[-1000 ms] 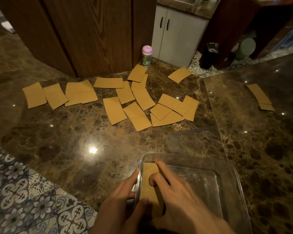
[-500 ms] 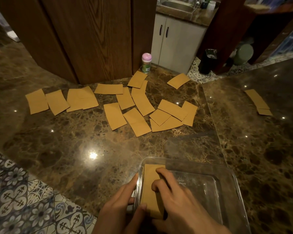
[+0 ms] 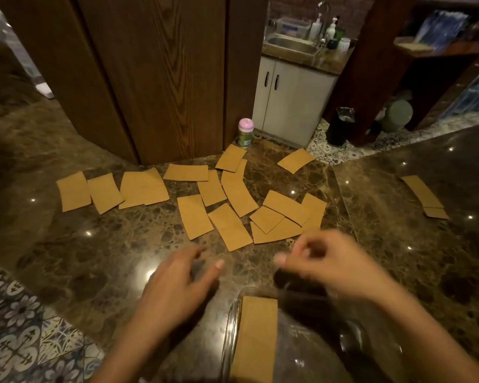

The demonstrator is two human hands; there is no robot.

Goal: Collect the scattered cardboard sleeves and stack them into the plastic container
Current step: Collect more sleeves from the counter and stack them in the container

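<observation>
Plainly, most of the job lies ahead. One cardboard sleeve (image 3: 257, 335) lies flat against the left wall of the clear plastic container (image 3: 229, 327), while the rest are spread over the marble counter (image 3: 67, 258) beyond it.

Both hands hover apart above bare stone, between the container and the spread. The left hand (image 3: 177, 283) has its fingers stretched out and holds nothing. The right hand (image 3: 324, 264) is blurred, its fingers loosely curled, with nothing to be seen in them.

The sleeves look thin and lie flat on polished stone, so fingertips may well push one along rather than lift it. In the overlapping cluster (image 3: 285, 217), pulling one could drag its neighbours. The far sleeve (image 3: 296, 160) lies near the counter's edge, and a careless sweep might send it to the floor. The two sleeves on the right (image 3: 422, 192) lie well apart and could be missed. The right forearm crosses over the container and might nudge it.
</observation>
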